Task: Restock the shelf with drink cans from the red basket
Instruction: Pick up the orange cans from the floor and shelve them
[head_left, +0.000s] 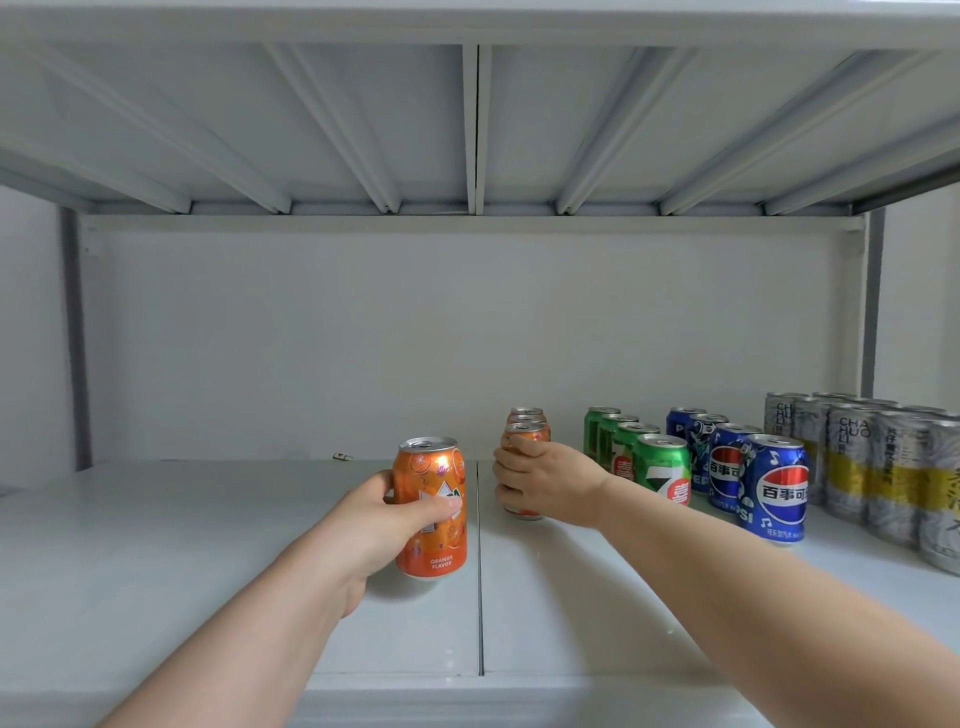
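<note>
The left hand (371, 525) is wrapped around an upright orange-flavor can (431, 506), thumb across its front, holding it just above or on the white shelf (208, 545); contact underneath is unclear. Right of that can, the right hand (545, 480) is closed on the front can of the orange can row (525, 423). Further right of the orange row stand a green 7-Up row (662, 467), a blue Pepsi row (774, 493) and silver-yellow cans (883, 467).
</note>
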